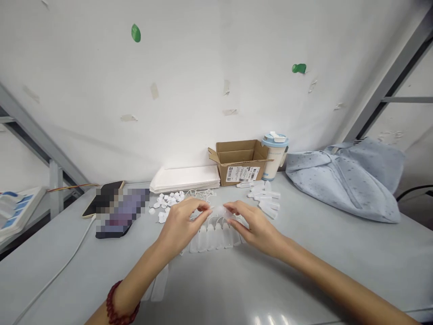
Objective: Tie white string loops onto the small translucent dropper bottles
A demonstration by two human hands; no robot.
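Note:
Above the grey table, my right hand [253, 224] pinches the right end of a small translucent plastic piece [219, 211]. My left hand [186, 219] is closed in a pinch at the left of that piece; what sits between its fingertips is too small to make out. Just below both hands lies a row of translucent flat plastic pieces [214, 238] with thin curved white stems at their tops. Small white caps [169, 198] are heaped beyond my left hand. Loose translucent pieces [269, 204] lie beyond my right hand, and long translucent strips [159, 286] rest beside my left forearm.
At the wall stand a stack of white paper sleeves [187, 178], an open cardboard box [241, 169] and a lidded cup [274, 158]. A blue cloth bag [341, 185] lies at right. Left are a dark phone [104, 196], a blurred-out device [123, 212] and a white cable [64, 268].

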